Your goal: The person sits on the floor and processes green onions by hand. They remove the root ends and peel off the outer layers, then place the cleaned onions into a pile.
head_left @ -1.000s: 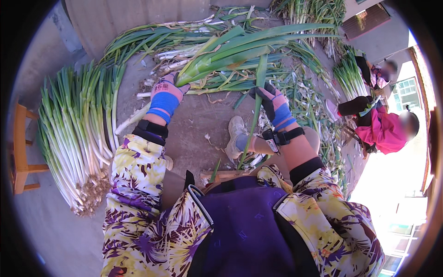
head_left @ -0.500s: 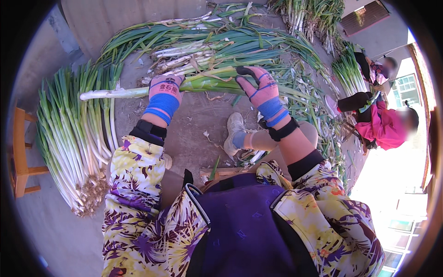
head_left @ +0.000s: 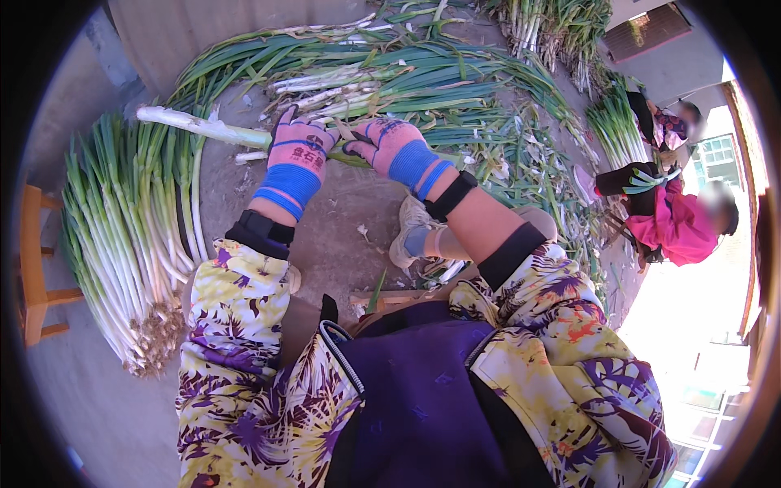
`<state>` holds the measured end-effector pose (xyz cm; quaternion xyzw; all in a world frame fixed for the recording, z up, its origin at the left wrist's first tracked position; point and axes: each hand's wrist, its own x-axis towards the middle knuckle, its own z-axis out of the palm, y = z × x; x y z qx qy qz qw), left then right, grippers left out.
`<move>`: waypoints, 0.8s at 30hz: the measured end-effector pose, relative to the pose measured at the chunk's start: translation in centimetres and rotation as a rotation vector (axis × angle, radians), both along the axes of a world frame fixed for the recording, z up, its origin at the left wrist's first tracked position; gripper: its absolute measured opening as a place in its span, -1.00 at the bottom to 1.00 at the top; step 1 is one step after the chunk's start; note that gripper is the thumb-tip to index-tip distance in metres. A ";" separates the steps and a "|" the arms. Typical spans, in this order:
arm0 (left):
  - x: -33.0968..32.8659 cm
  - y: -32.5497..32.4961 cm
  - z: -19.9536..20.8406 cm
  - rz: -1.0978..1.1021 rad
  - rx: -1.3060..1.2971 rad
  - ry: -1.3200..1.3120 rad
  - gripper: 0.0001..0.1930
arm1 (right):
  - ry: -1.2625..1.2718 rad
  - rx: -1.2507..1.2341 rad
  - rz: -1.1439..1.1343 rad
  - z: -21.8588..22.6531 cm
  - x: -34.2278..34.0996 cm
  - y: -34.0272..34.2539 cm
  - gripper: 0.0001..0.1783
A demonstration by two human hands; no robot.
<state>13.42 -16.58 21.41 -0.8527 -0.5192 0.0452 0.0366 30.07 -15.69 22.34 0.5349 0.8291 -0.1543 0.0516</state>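
Observation:
A long green onion (head_left: 207,128) lies across in front of me, its white end pointing left and tilted slightly up. My left hand (head_left: 299,154), in a pink and blue glove, is closed around its stalk. Close beside it, my gloved right hand (head_left: 394,148) pinches at the leafy part, where a brownish dry leaf (head_left: 348,132) shows between the hands. The right fingertips are partly hidden. Beyond the hands lies a pile of untrimmed green onions (head_left: 423,89).
A bundle of cleaned green onions (head_left: 134,236) lies at left beside a wooden stool (head_left: 34,268). Stripped leaves (head_left: 521,183) litter the ground at right. Two people sit at far right, one in a pink top (head_left: 671,224); more onions (head_left: 614,126) lie near them.
My right hand has moved left along the onion, close to my left hand, and now pinches near a dry leaf. The onion's white end has tipped up a little.

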 end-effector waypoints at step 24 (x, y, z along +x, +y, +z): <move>0.2 0.4 -4.3 0.508 -0.828 -2.037 -0.63 | 0.490 0.149 -0.272 -1.1 1.0 0.0 -0.58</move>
